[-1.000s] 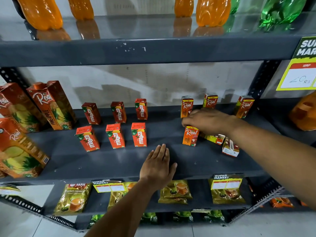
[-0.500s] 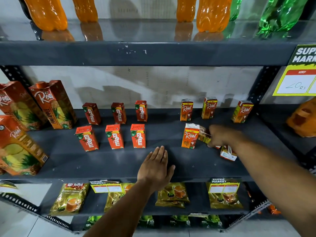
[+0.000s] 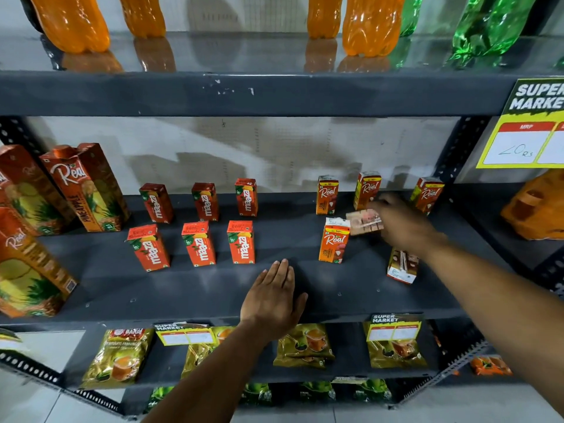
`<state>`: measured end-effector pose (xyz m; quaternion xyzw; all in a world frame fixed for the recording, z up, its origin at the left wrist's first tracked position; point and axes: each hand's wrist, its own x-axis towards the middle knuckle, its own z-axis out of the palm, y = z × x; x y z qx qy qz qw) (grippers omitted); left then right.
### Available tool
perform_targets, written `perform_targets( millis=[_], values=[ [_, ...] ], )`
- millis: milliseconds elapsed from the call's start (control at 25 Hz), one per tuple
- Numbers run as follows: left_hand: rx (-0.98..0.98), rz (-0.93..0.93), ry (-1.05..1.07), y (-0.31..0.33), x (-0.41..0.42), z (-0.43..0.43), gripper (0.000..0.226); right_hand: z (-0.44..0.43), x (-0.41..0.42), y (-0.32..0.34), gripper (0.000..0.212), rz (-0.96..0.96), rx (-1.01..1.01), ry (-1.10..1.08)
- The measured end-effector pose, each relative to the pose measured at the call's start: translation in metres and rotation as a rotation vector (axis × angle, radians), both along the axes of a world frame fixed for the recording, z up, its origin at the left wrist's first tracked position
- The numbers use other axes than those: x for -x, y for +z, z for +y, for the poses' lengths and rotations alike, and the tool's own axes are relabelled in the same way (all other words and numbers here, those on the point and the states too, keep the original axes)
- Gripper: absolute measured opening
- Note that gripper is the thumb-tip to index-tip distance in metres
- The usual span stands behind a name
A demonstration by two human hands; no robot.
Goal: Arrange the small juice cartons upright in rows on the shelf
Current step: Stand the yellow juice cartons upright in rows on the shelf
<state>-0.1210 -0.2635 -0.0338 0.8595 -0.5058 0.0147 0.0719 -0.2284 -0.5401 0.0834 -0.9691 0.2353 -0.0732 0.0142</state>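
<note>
The carton [image 3: 365, 221] in the right hand [image 3: 399, 222] is motion-blurred, its print unreadable; the fingers' grip on it is smeared too. The fallen carton [image 3: 402, 267] is partly hidden under that wrist. The price tag [image 3: 531, 126] runs off the right edge.

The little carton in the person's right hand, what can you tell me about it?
The held carton is a small box that looks like printed card, blurred, showing pale and brownish faces. It lies on its side in the air, lifted off the shelf, gripped at one end by the right hand. Its free end points toward the upright Real carton in the front row; whether they touch I cannot tell. Its label is unreadable.
</note>
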Motion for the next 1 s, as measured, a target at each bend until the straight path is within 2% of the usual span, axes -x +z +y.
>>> perform_targets(
  millis=[80,120,200,240,320,440,520,640,800,880,1000],
  values=[
    [0.006,0.007,-0.002,0.001,0.000,0.000,0.074,-0.003,0.003,0.011,0.024,0.114,0.013,0.098],
    [0.006,0.009,-0.004,0.002,0.001,0.000,0.074,-0.004,0.003,0.015,0.025,0.207,0.030,0.128],
    [0.001,0.010,-0.005,0.003,0.001,0.001,0.074,-0.007,0.001,0.019,0.050,0.375,0.153,0.270],
    [0.000,0.010,-0.006,0.004,0.001,0.001,0.074,-0.008,-0.001,0.021,0.060,0.392,0.219,0.333],
    [-0.005,0.009,-0.009,0.005,0.001,0.001,0.074,-0.012,-0.001,0.026,0.061,0.371,0.306,0.378],
    [-0.020,0.012,-0.009,0.005,0.001,0.001,0.074,-0.024,-0.001,0.034,0.048,0.434,0.381,0.398],
    [-0.028,0.013,-0.007,0.004,0.001,0.001,0.074,-0.024,0.000,0.039,0.057,0.447,0.393,0.424],
    [-0.033,0.010,-0.003,0.004,0.001,0.001,0.075,-0.024,-0.002,0.040,0.074,0.356,0.215,0.303],
    [-0.039,0.014,-0.001,0.004,0.002,0.000,0.075,-0.013,-0.009,0.041,0.077,0.330,0.032,-0.032],
    [-0.034,0.011,-0.001,0.004,0.002,0.000,0.075,-0.004,-0.011,0.038,0.082,0.315,-0.030,-0.091],
    [-0.027,0.007,0.002,0.004,0.002,0.001,0.075,-0.002,-0.008,0.040,0.099,0.215,-0.185,-0.154]
  ],
)
